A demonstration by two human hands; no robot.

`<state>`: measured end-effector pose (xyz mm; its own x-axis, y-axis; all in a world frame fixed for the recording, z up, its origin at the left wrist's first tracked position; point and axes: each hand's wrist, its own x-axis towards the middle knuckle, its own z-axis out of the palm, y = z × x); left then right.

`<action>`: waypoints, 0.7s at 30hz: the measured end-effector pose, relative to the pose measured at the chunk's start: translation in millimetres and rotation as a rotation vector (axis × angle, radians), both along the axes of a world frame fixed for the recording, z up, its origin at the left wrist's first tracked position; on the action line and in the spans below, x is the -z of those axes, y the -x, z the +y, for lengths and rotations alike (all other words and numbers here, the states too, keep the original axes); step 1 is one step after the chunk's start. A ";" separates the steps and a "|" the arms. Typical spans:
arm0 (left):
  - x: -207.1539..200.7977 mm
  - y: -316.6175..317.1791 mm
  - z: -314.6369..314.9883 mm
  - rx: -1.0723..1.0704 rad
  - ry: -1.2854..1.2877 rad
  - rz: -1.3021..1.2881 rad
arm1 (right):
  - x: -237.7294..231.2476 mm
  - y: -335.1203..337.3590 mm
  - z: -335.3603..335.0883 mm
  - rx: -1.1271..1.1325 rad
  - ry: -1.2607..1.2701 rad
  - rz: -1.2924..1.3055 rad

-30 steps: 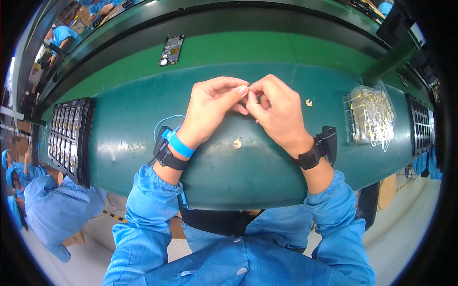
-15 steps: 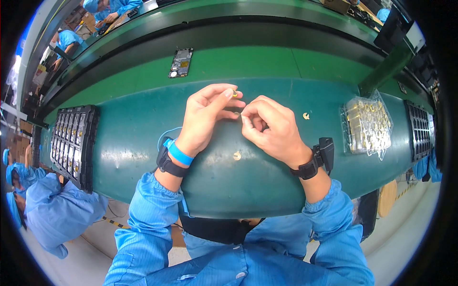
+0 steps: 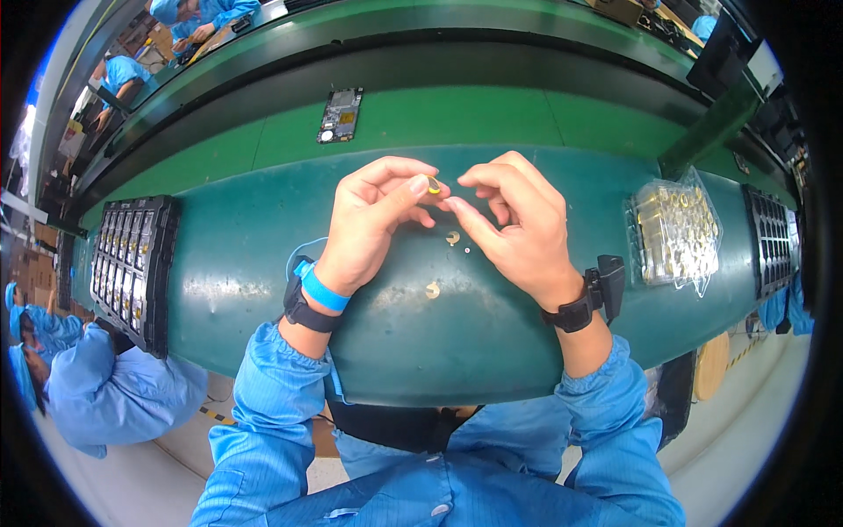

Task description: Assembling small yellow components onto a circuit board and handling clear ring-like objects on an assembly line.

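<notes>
My left hand point(image 3: 373, 206) pinches a small round part with a dark face and a yellow rim point(image 3: 434, 185) between thumb and fingertips. Close on its right is my right hand point(image 3: 522, 215), thumb and index finger apart, with nothing visible between them. The right thumb tip comes close to the left fingertips; whether they touch I cannot tell. Below the hands, on the green work surface point(image 3: 237, 255), lie a pale crescent-shaped piece point(image 3: 452, 238), a tiny white dot point(image 3: 467, 250) and, nearer me, another pale crescent point(image 3: 433, 290).
A black tray of small parts point(image 3: 132, 268) stands at the left. On the right are a clear plastic pack of yellowish parts point(image 3: 676, 228) and another black tray point(image 3: 770, 241). A circuit board point(image 3: 341, 115) lies beyond my hands. Co-workers in blue sit at far left.
My right hand has opened and drawn slightly away from the left. A pale crescent and a white dot now lie below the hands. The right hand now covers where another crescent lay.
</notes>
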<state>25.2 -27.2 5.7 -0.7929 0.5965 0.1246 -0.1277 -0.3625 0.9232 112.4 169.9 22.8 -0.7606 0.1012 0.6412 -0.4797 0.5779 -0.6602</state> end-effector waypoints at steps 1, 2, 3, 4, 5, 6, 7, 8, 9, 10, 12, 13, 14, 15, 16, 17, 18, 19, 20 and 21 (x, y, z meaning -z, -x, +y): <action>-1.1 -1.4 1.0 -0.003 0.056 0.020 | 1.3 0.3 0.7 0.004 0.001 -0.004; -1.3 -2.5 2.0 -0.005 0.112 0.039 | 3.3 1.7 1.8 -0.022 -0.015 0.016; -0.4 -2.9 2.7 -0.004 0.115 0.037 | 5.1 2.9 2.0 -0.050 -0.031 0.038; 1.2 -3.0 4.0 -0.013 0.103 0.032 | 6.5 3.3 1.7 -0.048 -0.029 0.036; 2.5 -3.1 4.8 -0.022 0.092 0.027 | 7.7 3.5 1.1 -0.053 -0.038 0.042; 3.6 -3.1 5.0 -0.024 0.094 0.025 | 8.7 3.9 0.7 -0.059 -0.048 0.049; 4.6 -3.1 4.9 -0.036 0.132 0.082 | 8.8 3.4 0.2 -0.061 -0.046 0.048; 5.3 -3.3 4.8 -0.049 0.171 0.139 | 8.5 2.4 -0.3 -0.063 -0.029 0.011; 5.0 -4.1 5.1 -0.052 0.173 0.137 | 8.4 1.9 -0.8 -0.066 -0.012 -0.025; 4.0 -5.2 5.7 -0.063 0.175 0.138 | 8.8 1.9 -1.1 -0.070 -0.011 -0.026; 2.2 -7.0 6.4 -0.079 0.178 0.137 | 9.3 2.1 -1.5 -0.070 0.042 -0.060; 1.4 -7.6 6.6 -0.102 0.180 0.141 | 9.4 2.3 -1.6 -0.076 0.043 -0.061; 0.4 -8.1 6.7 -0.125 0.183 0.145 | 9.7 2.5 -1.4 -0.084 0.064 -0.084; -0.8 -8.4 7.5 -0.128 0.184 0.143 | 10.3 2.4 -1.0 -0.090 0.086 -0.107; -2.1 -8.5 8.4 -0.135 0.175 0.119 | 12.7 3.4 -0.2 -0.093 0.086 -0.109; -2.4 -8.6 9.1 -0.142 0.165 0.094 | 16.6 5.3 1.0 -0.102 0.110 -0.103; -1.9 -8.8 8.9 -0.147 0.166 0.093 | 18.5 6.9 0.9 -0.113 0.135 -0.097; -1.2 -9.0 8.6 -0.161 0.165 0.100 | 18.5 7.4 0.2 -0.118 0.136 -0.098; -0.9 -9.1 8.2 -0.174 0.163 0.107 | 18.3 7.7 -0.5 -0.122 0.148 -0.100; -0.5 -9.3 8.6 -0.176 0.163 0.104 | 19.0 7.7 -0.6 -0.124 0.159 -0.104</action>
